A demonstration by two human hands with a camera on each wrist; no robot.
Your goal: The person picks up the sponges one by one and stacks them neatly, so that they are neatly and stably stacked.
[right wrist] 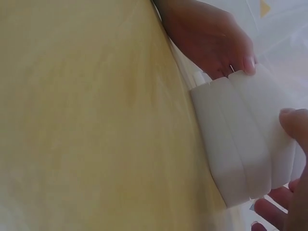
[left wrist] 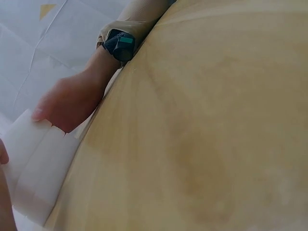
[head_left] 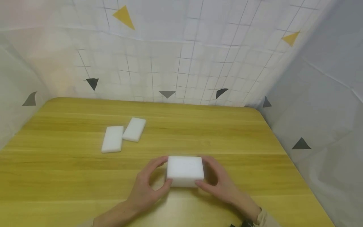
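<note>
I have a white stack [head_left: 185, 167] of pads between my two hands, near the front of the wooden table [head_left: 241, 135], where it seems to rest. The fingers of my left hand [head_left: 144, 189] grasp its left end, thumb on the near face and the others round towards the back; the fingers of my right hand [head_left: 222, 183] grasp the right end in the same way. In the right wrist view I can make out at least three layers, lying close together with their edges not perfectly flush. Farther back and to the left lie two loose pads, a left one [head_left: 112, 139] and a right one [head_left: 134, 129], flat and just beside each other; I cannot tell whether they touch.

I judge the step in hand to be squaring up or steadying the stack. The next move, as I read it, calls for light, even pressure from both ends, since the pads look like soft foam and a hard squeeze could bow or shift a layer. If a loose pad is wanted on top, one hand would have to let go while the other steadies the pile.

I find no brand, label or readable writing on the pads. The backdrop cloth [head_left: 158, 34] carries only thin grid lines and triangles. The dark device [left wrist: 121, 45] on my right wrist shows a small green patch, too blurred to read.
</note>
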